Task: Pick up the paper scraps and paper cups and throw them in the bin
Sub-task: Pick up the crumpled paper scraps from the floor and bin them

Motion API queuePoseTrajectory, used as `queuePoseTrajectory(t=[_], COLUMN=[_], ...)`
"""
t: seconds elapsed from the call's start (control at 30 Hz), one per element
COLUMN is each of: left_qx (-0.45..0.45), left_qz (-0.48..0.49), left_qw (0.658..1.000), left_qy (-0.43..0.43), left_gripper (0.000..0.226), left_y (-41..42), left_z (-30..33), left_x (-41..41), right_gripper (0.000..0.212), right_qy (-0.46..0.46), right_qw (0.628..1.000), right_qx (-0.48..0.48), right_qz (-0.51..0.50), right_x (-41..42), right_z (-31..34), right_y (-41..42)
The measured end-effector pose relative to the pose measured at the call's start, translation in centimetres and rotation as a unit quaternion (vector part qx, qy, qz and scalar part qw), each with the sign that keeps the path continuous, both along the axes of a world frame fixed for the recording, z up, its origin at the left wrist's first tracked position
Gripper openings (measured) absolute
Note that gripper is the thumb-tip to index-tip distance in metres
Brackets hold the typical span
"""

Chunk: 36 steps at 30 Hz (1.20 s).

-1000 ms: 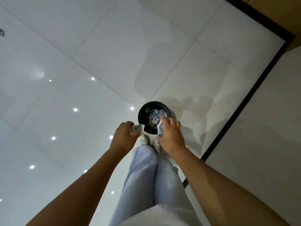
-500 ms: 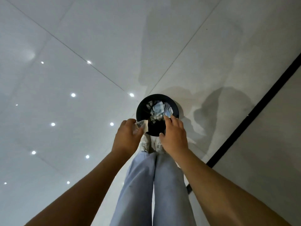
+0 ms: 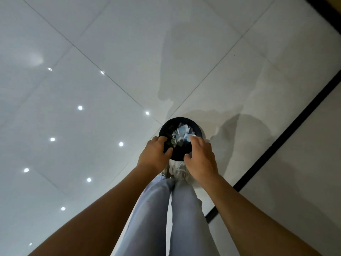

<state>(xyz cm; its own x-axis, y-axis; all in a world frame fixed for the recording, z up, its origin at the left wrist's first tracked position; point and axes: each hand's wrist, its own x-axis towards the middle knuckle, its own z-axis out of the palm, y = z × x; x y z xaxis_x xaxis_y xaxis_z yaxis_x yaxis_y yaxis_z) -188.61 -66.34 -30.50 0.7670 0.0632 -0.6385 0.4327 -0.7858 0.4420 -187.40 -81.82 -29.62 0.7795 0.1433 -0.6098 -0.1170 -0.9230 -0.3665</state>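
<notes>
Both the left hand [image 3: 154, 156] and right hand [image 3: 200, 159] hover with loose, spread fingers over the round black plastic bin [image 3: 181, 138], seemingly holding nothing. Crumpled white paper scraps [image 3: 181, 133] lie inside toward 12 o'clock: light, soft, best pinched in bunches

No words, nos. or signs can be read anywhere. The paper scraps [image 3: 181, 133] in the bin [image 3: 167, 126] have pale blue and white marks, but they are too small and blurry to read.
</notes>
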Motion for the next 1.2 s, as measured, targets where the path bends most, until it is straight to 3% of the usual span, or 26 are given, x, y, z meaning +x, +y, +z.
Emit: queuePoseTrajectory(t=[0.3,0.6,0.9,1.2], left_qx=[0.058,0.065,0.087,0.087], left_qz=[0.022,0.224,0.436,0.594], left_qw=[0.998,0.972,0.896,0.799], left_qy=[0.018,0.009,0.003,0.023], left_gripper=[0.047,0.044,0.044,0.043], left_y=[5.2,6.1,8.6,14.0], left_z=[13.0,21.2,24.8,24.9], left_x=[-5.0,-16.5,-31.4,-52.1], right_gripper=[0.061,0.058,0.057,0.059], right_qy=[-0.012,-0.035,-0.046,-0.046], right_qw=[0.978,0.906,0.780,0.673], right_qx=[-0.007,0.020,0.025,0.044], right_qz=[0.207,0.421,0.624,0.737], right_x=[-1.6,-7.0,-18.7,-38.2], right_z=[11.4,19.5,23.2,23.3], right_y=[6.3,11.6,19.1,30.0])
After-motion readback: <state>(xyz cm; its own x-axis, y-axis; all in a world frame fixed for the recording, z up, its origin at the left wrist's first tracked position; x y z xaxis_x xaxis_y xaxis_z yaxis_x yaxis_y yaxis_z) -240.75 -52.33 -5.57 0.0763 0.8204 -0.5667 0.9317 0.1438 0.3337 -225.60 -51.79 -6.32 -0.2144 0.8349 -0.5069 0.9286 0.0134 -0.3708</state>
